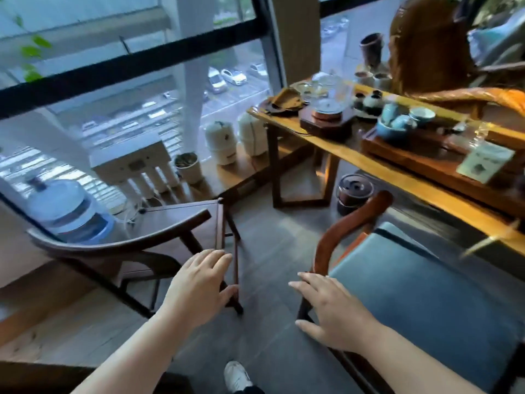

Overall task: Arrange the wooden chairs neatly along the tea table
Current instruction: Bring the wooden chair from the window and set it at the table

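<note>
Left hand (199, 282): fingers spread and loosely curved, palm down, at the near right corner of the dark wooden chair (133, 243). Thumb sits against the chair's front leg, fingertips at the seat edge. Looks like contact, but no closed grasp visible; motion blur, so can't confirm a firm hold.

Right hand (332, 305): also wide, fingers splayed, palm down, resting on the near left corner of the cushioned chair (420, 294). Fingertips reach the base of its curved reddish armrest. Nothing clamped in it.

Dark wooden chair: left of centre, well apart from the tea table (403, 177), near the window (127, 81). Curved backrest on its left side, flat dark seat, thin legs. It stands at an angle to the table's long edge.

Cushioned chair: right side, near, blue-grey seat pad, red-brown curved arm rail. Its far edge is just beside the table's near edge, partly under it.

Tea table: yellow-edged slab top on dark legs, running from centre far to the right. Carries a tea tray (420, 160), blue cups (397, 123), a glass kettle (326, 100) on a dark base.

Grey floor (272, 251) between the two chairs; a white shoe (237, 376) at the bottom edge.
</note>
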Demonstrator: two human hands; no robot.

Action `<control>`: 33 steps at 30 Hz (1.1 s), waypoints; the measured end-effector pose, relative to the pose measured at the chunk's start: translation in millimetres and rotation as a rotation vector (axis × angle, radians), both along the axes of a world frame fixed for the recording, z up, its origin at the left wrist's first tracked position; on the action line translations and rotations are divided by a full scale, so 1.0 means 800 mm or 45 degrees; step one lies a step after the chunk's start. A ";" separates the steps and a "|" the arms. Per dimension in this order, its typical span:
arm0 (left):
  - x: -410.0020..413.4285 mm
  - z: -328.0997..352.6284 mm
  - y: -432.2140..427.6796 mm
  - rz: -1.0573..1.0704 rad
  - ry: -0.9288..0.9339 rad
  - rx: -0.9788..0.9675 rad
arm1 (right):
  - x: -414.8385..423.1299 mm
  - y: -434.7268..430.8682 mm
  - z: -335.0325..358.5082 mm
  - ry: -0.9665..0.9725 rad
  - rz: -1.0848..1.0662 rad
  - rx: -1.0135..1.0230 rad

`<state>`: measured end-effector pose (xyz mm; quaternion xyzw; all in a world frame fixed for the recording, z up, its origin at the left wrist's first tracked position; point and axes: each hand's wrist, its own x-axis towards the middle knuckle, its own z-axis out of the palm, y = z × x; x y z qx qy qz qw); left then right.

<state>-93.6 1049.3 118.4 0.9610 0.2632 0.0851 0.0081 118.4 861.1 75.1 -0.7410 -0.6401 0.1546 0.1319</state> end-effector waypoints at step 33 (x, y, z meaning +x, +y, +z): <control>-0.201 -0.032 0.305 0.841 0.013 -0.163 | -0.190 0.534 -0.012 -0.186 0.951 -0.148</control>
